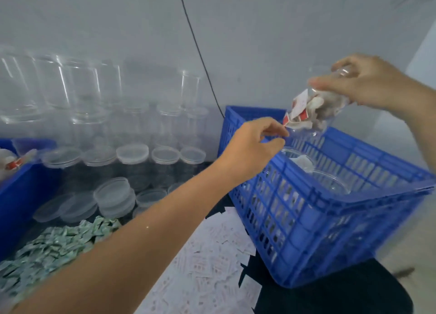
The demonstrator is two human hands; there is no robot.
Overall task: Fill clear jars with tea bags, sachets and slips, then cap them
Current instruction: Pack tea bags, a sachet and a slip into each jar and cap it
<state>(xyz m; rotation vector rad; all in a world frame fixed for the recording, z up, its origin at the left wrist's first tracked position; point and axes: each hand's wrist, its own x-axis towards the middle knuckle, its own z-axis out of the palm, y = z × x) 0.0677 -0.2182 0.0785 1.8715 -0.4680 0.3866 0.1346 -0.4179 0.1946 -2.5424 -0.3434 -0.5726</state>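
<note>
The right hand (pixel 363 82) grips a clear jar (pixel 330 115) from above, fingers curled over its side, and holds it in the air above the far corner of a blue crate (pixel 330 219). The jar is tilted, its open mouth facing down and to the left. It holds a bunch of tea bags (pixel 313 105), and a few of their red and white tags (pixel 286 119) poke out past the rim.

The left hand (pixel 250 148) reaches in from the lower left, its fingers curled and its thumb and forefinger drawn close together just below the jar's mouth, next to the lowest tag. The picture is blurred there, so I cannot tell whether the fingertips pinch anything.

Inside the crate stand more open jars (pixel 330 184), seen from above; the one nearest the left hand has something white in it.

Along the grey wall (pixel 94 18) to the left, empty clear jars (pixel 89 96) are stacked in rows. In front of them sit round clear lids (pixel 133 153), some on jar tops and some piled loose on the dark table (pixel 330 297). A heap of small green sachets (pixel 54 245) lies at the lower left, and white printed slips (pixel 212 254) are scattered between the heap and the crate. A blue bin (pixel 14 195) stands at the left edge with a few tea bags showing over its rim. A thin black cable (pixel 200 54) hangs down the wall behind the crate.
</note>
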